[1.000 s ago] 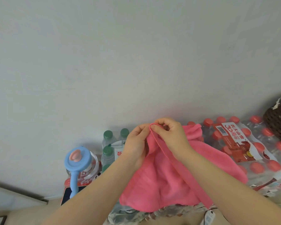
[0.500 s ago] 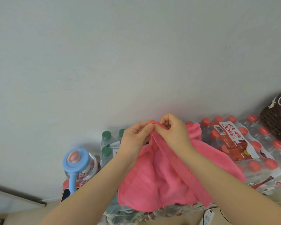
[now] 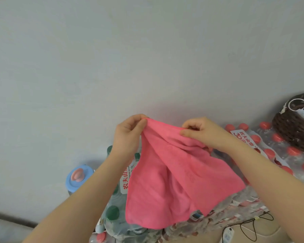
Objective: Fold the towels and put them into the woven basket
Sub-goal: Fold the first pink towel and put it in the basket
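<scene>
**Pinching a pink towel up by its top edge**

Holding the pink towel (image 3: 175,181) in the air with both hands. Left hand (image 3: 128,135) has its grip pressed together on one end of the top hem, thumb and curled fingers pinching the cloth. Right hand (image 3: 200,133) does the same a bit along that edge, so the hem runs fairly taut between the two grips. Rest of the towel hangs down loose and bunched, covering part of the stuff below.

Underneath are shrink-wrapped packs of water: green-capped bottles (image 3: 112,212) on the left, red-capped bottles (image 3: 268,153) on the right. The woven basket (image 3: 291,132) sits on the red-capped pack at far right, well apart from the towel, with something blue and white showing inside. A jug with a blue lid (image 3: 78,177) stands at the left by the plain wall (image 3: 147,58). A power strip (image 3: 227,235) and cable lie at the bottom right.
</scene>
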Demonstrator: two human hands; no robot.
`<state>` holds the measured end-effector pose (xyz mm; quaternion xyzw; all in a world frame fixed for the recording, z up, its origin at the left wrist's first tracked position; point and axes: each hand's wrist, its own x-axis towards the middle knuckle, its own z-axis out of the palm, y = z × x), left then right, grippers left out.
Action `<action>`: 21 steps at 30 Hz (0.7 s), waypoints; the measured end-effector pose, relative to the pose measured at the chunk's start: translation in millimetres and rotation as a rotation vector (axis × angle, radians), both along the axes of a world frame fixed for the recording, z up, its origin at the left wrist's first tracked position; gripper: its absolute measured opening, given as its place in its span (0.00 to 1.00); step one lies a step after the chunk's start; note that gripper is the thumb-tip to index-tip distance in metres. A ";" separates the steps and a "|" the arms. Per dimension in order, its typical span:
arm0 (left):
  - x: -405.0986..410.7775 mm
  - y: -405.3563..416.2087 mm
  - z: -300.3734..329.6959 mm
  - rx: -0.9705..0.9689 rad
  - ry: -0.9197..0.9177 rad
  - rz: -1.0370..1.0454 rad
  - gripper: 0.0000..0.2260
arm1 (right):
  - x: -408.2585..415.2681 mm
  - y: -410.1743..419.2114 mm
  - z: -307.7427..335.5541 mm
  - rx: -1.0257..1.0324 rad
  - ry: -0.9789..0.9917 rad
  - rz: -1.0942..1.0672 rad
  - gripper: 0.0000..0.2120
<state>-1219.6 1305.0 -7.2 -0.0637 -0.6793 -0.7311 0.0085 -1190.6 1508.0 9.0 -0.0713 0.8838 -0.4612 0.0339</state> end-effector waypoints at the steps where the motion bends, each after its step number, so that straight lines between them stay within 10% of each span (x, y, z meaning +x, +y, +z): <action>1: -1.4 0.2 2.1 0.009 -0.005 0.023 0.09 | 2.4 7.9 0.7 0.032 0.008 0.014 0.08; 14: 20.5 34.9 54.4 0.392 -0.110 0.188 0.12 | 32.8 93.9 22.9 0.579 0.045 -0.046 0.09; 21: 50.8 65.8 67.2 0.221 0.092 0.298 0.12 | 71.0 133.8 52.3 0.650 0.647 -0.395 0.12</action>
